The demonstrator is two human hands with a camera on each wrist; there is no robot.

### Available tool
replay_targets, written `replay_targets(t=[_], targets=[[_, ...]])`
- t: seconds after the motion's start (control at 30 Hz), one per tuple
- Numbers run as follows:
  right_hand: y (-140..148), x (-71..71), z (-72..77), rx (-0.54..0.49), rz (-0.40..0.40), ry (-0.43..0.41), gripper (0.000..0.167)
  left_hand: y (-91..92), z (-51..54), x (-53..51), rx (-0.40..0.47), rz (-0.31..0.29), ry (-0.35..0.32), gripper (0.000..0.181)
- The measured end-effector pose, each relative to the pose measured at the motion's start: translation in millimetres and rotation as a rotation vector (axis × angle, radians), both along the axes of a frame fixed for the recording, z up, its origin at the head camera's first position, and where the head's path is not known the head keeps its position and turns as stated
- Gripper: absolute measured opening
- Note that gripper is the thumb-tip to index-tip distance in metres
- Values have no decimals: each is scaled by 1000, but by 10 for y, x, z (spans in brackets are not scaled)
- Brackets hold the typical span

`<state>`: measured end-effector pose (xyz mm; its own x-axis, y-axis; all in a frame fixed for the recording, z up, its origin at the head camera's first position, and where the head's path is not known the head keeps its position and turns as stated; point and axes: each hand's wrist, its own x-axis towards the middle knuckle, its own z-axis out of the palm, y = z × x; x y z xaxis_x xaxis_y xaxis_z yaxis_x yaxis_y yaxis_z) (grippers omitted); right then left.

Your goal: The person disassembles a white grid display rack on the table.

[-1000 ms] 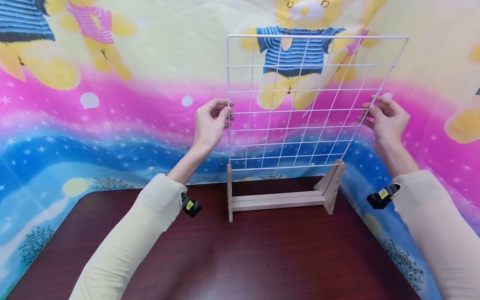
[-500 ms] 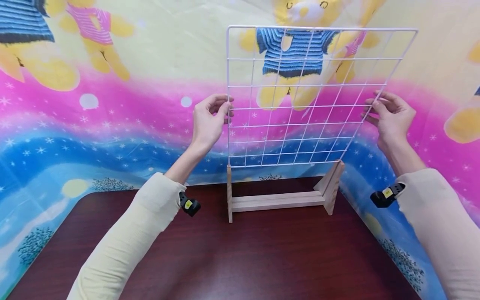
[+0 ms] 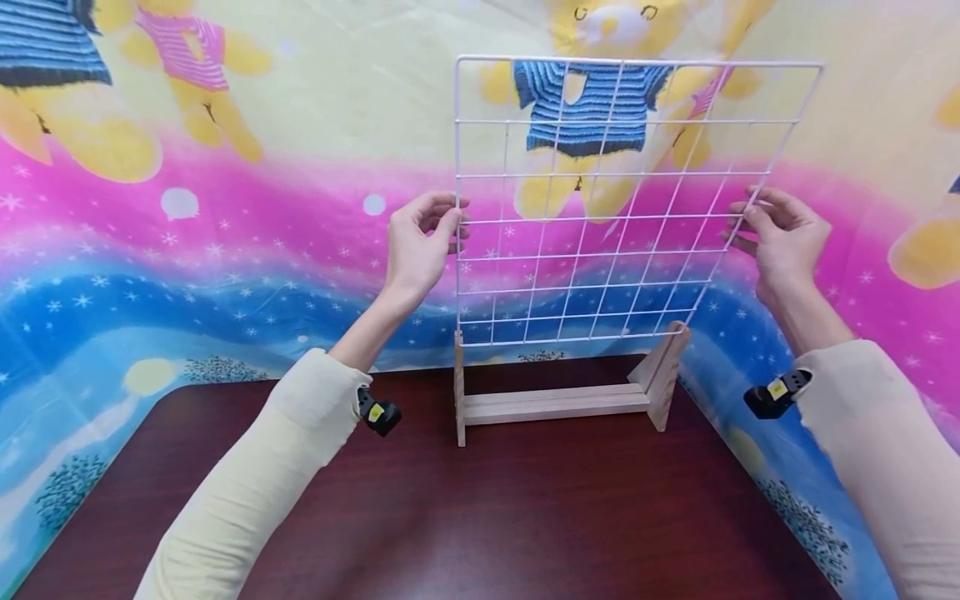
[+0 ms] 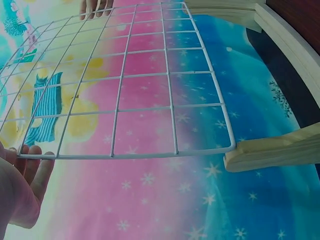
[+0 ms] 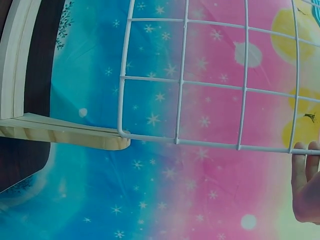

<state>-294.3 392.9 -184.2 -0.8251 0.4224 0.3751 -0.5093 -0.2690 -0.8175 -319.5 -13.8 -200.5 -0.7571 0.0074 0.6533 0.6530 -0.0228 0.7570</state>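
a patterned cloth (image 3: 300, 125) with bears and snowflakes hangs behind a dark red-brown counter (image 3: 525, 517), on which a pale wooden stand (image 3: 555, 404) rises with a grooved crossbar between two upright ends. the white wire grid (image 3: 622, 217) is above that crossbar, tilted, its lower corners at the tops of the two ends, though whether they sit in slots i cannot tell. it spans between the hands, the left hand (image 3: 420, 242) pinching its left side wire, the right hand (image 3: 787, 237) pinching its right one.
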Motion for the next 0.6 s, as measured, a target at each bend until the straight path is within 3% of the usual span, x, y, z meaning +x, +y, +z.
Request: replay_targets(t=[0.13,0.33,0.6], targets=[[-10,0,-22,5,2,11,29,-17,-12,14,5,-10,-24,17],[3,-3,-41,-10,6,-4,30,-16,46,168,9,-25,-78,19],[9,72,-138,52,29,-61,33,-109,-133,27,9,-61,-128,19]])
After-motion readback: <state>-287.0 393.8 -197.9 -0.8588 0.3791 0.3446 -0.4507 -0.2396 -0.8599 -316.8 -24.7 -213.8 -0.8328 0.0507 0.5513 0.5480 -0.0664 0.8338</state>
